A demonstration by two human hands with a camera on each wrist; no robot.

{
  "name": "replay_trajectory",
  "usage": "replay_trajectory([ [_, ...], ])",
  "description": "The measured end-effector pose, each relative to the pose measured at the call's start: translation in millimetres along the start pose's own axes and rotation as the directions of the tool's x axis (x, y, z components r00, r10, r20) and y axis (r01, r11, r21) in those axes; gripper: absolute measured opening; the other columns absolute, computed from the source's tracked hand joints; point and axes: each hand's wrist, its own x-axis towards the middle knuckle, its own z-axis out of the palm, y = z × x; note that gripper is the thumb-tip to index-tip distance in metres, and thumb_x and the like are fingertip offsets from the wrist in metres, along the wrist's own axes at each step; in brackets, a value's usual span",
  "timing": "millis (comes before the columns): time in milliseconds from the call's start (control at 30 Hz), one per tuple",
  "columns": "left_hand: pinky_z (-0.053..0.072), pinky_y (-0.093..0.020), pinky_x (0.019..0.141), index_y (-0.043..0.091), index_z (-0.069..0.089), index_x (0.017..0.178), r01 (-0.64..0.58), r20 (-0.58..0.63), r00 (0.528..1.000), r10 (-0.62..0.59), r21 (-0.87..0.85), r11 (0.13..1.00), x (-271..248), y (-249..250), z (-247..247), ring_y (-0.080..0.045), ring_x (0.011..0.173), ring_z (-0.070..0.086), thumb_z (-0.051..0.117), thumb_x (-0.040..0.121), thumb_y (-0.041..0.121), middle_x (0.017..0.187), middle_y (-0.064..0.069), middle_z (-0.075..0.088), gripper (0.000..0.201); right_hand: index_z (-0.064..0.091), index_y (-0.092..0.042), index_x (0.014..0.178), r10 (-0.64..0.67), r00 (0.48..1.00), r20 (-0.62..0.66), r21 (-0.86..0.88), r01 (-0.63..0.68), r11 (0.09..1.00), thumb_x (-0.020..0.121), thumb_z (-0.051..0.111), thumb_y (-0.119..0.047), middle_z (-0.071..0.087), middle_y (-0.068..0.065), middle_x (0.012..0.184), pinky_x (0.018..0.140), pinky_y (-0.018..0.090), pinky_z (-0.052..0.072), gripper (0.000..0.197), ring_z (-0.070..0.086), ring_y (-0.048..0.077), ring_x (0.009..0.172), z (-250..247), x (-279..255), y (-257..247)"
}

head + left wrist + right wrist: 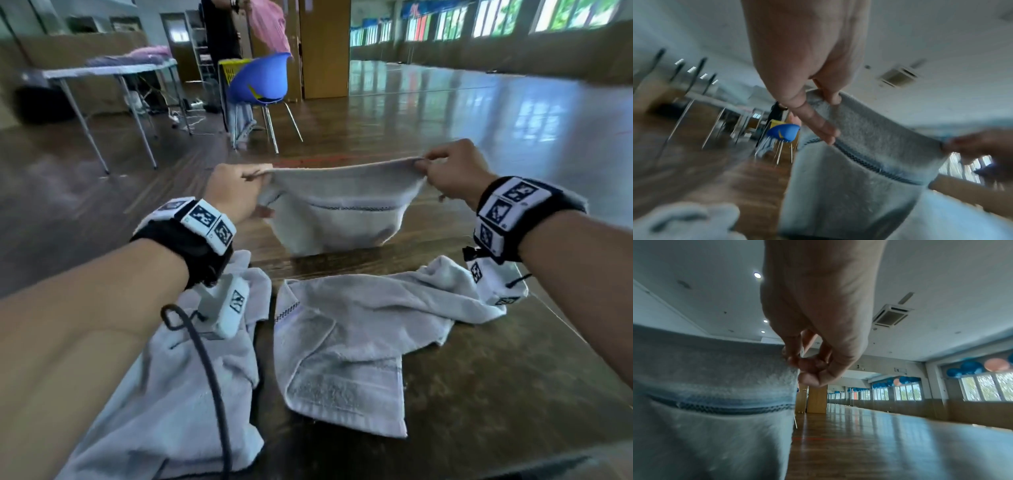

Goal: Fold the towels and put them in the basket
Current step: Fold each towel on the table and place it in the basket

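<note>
A white towel (342,205) with a dark woven stripe hangs stretched between my two hands above the far edge of the table, its lower end touching the tabletop. My left hand (239,186) pinches its top left corner, and my right hand (445,171) pinches the top right corner. The left wrist view shows the thumb and fingers (818,123) clamped on the towel (859,146). The right wrist view shows the fingertips (807,365) nipping the hem of the towel (715,378). Two more crumpled white towels lie on the table, one at the middle (359,335) and one at the near left (171,394). No basket on my table is in view.
The dark wooden table (496,394) ends just past the hanging towel. Beyond it stand a blue chair (262,82) with a yellow basket (228,70) behind it, a folding table (109,70) with coloured cloth, and a person holding pink fabric. Shiny wooden floor spreads to the right.
</note>
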Motion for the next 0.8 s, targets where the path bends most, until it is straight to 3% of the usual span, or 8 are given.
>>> replay_trajectory([
  [100,0.06,-0.027,0.076,0.015,0.072,0.104,0.137,0.065,0.99,-0.127,-0.186,0.973,3.6,-12.1,19.7,-0.011,0.094,0.072,0.062,0.097,0.012,0.11,-0.006,0.069,0.013,0.068,-0.023,0.078,0.167,0.985,0.038,0.167,-0.171,0.971,0.094,0.069,-0.025,0.076,0.006,0.068,0.052,0.033,0.059,0.016,0.071,0.021,0.052,10.5,5.1,6.6],
  [167,0.056,-0.026,0.084,0.028,0.074,0.095,0.08,0.043,0.996,-0.077,-0.087,0.993,8.8,-19.1,24.3,-0.017,0.097,0.069,0.064,0.096,0.025,0.092,0.004,0.072,0.01,0.069,-0.021,0.079,0.193,0.98,0.05,0.254,-0.2,0.946,0.096,0.067,-0.02,0.078,0.007,0.077,0.06,0.039,0.063,0.017,0.075,0.022,0.061,11.0,9.3,10.2],
  [233,0.052,-0.023,0.072,0.03,0.078,0.097,-0.073,-0.049,0.995,0.081,0.154,0.985,9.1,-19.1,20.7,-0.012,0.084,0.066,0.062,0.092,0.039,0.08,0.013,0.07,0.018,0.069,-0.025,0.076,0.154,0.988,0.005,0.327,-0.147,0.934,0.095,0.068,-0.018,0.076,0.006,0.086,0.071,0.043,0.064,0.02,0.076,0.024,0.077,8.2,10.3,10.9],
  [300,0.051,-0.032,0.07,0.024,0.078,0.099,-0.159,-0.113,0.976,0.185,0.202,0.966,5.7,-18.8,15.4,-0.015,0.076,0.066,0.06,0.091,0.043,0.078,0.004,0.071,0.028,0.066,-0.028,0.074,0.106,0.994,-0.019,0.365,-0.092,0.926,0.096,0.067,-0.015,0.071,0.003,0.09,0.076,0.042,0.063,0.025,0.074,0.025,0.092,5.5,3.7,10.4],
  [433,0.031,-0.019,0.043,0.02,0.076,0.11,-0.032,0.173,0.985,-0.024,0.316,0.948,-13.8,-25.7,12.4,-0.003,0.036,0.038,0.066,0.093,0.037,0.057,0.004,0.056,0.026,0.068,-0.018,0.073,0.153,0.965,0.211,0.115,-0.18,0.977,0.096,0.065,-0.011,0.073,0.013,0.089,0.086,0.054,0.06,0.024,0.071,0.032,0.09,6.5,-31.7,25.0],
  [533,0.027,-0.019,0.044,0.013,0.075,0.113,0.001,0.347,0.925,-0.153,0.402,0.915,-42.0,-39.7,9.1,-0.008,0.043,0.039,0.065,0.095,0.027,0.057,0.002,0.057,0.025,0.068,-0.019,0.069,0.162,0.946,0.279,-0.166,-0.119,0.979,0.093,0.069,-0.017,0.073,0.011,0.082,0.077,0.043,0.059,0.024,0.069,0.029,0.083,11.8,-58.7,35.5],
  [633,0.032,-0.021,0.052,0.013,0.077,0.11,-0.011,0.395,0.9,-0.185,0.445,0.895,-70.8,-49.0,7.4,-0.01,0.055,0.041,0.062,0.097,0.029,0.064,0.003,0.056,0.026,0.064,-0.022,0.064,0.127,0.962,0.24,-0.195,-0.08,0.977,0.093,0.069,-0.022,0.066,0.004,0.07,0.068,0.03,0.043,0.029,0.064,0.026,0.077,7.7,-88.0,40.8],
  [800,0.037,-0.021,0.058,0.016,0.077,0.097,-0.076,0.343,0.931,-0.123,0.515,0.854,-109.0,-44.6,-5.5,-0.023,0.071,0.058,0.062,0.097,0.024,0.1,-0.013,0.065,0.017,0.063,-0.015,0.061,0.133,0.978,0.163,-0.153,-0.108,0.982,0.093,0.065,-0.021,0.062,-0.001,0.064,0.062,0.035,0.04,0.032,0.057,0.023,0.071,-11.0,-140.7,48.0],
])
